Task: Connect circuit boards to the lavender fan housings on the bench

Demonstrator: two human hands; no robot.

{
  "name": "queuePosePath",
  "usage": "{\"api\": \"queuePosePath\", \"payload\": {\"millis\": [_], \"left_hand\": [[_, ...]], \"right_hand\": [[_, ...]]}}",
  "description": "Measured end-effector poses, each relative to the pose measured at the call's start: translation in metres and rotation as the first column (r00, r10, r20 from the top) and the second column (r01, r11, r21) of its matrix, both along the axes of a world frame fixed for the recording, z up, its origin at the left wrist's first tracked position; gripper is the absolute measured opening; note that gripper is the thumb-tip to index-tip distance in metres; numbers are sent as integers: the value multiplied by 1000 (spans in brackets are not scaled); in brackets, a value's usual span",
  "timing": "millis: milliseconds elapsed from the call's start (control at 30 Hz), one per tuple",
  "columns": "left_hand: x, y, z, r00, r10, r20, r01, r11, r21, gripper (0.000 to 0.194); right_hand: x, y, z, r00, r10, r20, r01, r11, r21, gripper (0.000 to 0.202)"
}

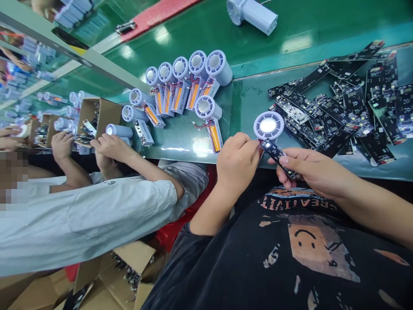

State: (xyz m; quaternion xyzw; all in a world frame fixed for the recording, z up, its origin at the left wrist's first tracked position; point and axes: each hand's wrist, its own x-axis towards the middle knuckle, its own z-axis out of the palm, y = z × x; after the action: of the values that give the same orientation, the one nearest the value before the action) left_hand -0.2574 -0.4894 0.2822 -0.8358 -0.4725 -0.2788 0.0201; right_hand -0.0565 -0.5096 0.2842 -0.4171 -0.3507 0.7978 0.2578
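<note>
A lilac handheld fan [269, 122] stands at the table edge with its round grille facing up; its lower part is hidden by my hands. My right hand [303, 170] grips a narrow black circuit board [277, 156] between thumb and fingers, tilted in front of the fan. Close against the board's upper left end, my left hand [237, 161] is closed in a pinch. What sits between its fingertips is hidden, though a bit of red shows beside them. To the left, another lilac fan [209, 110] has an orange battery [215, 132] and thin wires exposed.
Loose circuit boards [338, 107] are heaped at the right. Several fans with batteries [180, 82] stand left of centre, and one fan [253, 15] lies farther back. A co-worker's arms [129, 150] work beside a cardboard box [100, 114] at left. Open cartons [109, 275] are below.
</note>
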Motion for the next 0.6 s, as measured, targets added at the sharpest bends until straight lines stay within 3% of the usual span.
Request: {"api": "queuePosePath", "payload": {"millis": [100,233,433,500,600], "left_hand": [[1,-7,0,998,24,-50,-25,999,-35,24],[-2,-7,0,991,-59,-118,56,998,-25,20],[-12,29,7,986,-168,16,168,968,-188,8],[-11,43,13,980,-197,30,198,951,-236,24],[-3,60,20,941,-337,39,333,894,-300,40]], "right_hand": [[-1,0,-2,1000,7,26,-7,1000,13,50],[1,-1,-3,1000,0,3,0,1000,6,44],[4,-2,-5,998,-53,-22,52,999,-14,36],[6,-2,-5,997,-67,-26,66,997,-35,34],[10,0,-4,996,-82,-30,80,995,-57,33]]}}
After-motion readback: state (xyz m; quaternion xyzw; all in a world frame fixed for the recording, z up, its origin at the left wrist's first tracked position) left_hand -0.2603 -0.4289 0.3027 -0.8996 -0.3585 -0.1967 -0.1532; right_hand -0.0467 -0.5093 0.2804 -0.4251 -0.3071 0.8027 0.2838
